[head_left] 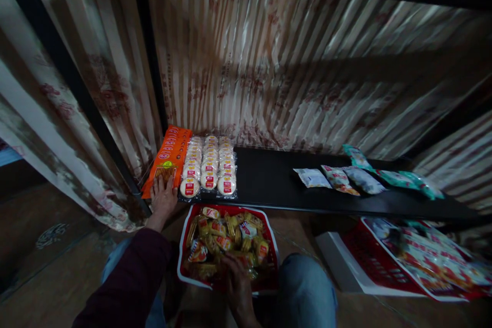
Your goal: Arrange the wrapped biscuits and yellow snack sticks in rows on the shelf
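My left hand [163, 199] lies with its fingers spread on the lower end of an orange snack bag [169, 151] at the left end of the black shelf. Right beside that bag, round wrapped crackers [209, 169] stand in three rows, with red and yellow labels. Below the shelf edge is a red basket [273, 246] with a white rim, full of small clear-wrapped biscuit packets [217, 228]. Over the near part of these packets reaches my right hand [236, 282], fingers stretched out and dim in shadow. I see nothing held in it.
Several small snack bags [338, 179], white, orange and green, lie toward the right of the black shelf [265, 179]. A second red basket [376, 261] with larger packages stands at lower right beside a white box [338, 261]. Black posts [149, 46] and pleated curtains [246, 61] enclose the shelf.
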### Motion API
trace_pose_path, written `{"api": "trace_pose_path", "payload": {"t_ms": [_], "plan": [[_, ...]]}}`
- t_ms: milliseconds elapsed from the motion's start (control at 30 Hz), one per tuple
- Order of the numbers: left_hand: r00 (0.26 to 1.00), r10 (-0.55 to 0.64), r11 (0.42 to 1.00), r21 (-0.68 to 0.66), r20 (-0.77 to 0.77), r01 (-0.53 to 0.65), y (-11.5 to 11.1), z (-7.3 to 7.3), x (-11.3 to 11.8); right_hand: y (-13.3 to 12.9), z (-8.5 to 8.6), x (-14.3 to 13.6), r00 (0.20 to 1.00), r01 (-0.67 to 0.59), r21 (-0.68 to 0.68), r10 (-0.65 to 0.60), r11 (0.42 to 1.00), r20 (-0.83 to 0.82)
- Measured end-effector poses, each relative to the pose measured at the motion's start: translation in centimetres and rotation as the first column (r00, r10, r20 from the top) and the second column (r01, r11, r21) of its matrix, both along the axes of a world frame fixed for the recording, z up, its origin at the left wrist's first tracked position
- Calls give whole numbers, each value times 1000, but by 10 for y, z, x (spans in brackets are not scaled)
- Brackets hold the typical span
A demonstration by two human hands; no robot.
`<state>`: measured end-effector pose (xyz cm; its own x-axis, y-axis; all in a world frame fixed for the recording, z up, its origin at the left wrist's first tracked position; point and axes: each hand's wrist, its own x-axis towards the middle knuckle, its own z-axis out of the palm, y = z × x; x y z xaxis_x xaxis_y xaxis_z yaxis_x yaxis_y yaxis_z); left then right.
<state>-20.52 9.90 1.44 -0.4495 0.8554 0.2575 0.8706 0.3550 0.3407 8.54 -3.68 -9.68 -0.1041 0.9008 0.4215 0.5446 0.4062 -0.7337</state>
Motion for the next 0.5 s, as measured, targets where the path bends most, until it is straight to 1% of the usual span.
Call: {"api": "trace_pose_path", "payload": {"t_ms": [100, 167, 267, 333, 400, 467, 500], "plan": [[1000, -9, 997, 74, -21, 11, 0, -8, -1, -1, -6, 2, 1000, -6, 17, 6, 1000, 15], [1000, -6, 988, 157, -18, 9, 1, -12, -2, -1, -10, 2, 1000, 1, 28, -2, 1000, 20], [999, -34, 946, 322, -1, 32, 1, -10, -2, 0, -12, 1, 999, 23, 40, -24, 999, 40], [995, -96, 895, 437, -5, 88, -3, -5, 0, 2, -12, 2, 996, 60, 73, -65, 996, 68], [982, -186, 823, 539, -43, 179, -11, 0, 8, 4, -10, 4, 984, 128, 121, -141, 984, 108], [953, -283, 741, 606, -107, 288, -24, 0, 23, 7, -9, 7, 959, 212, 153, -236, 965, 156], [935, -329, 712, 615, -135, 339, -33, -1, 33, 9, -8, 8, 943, 251, 160, -278, 955, 181]]}}
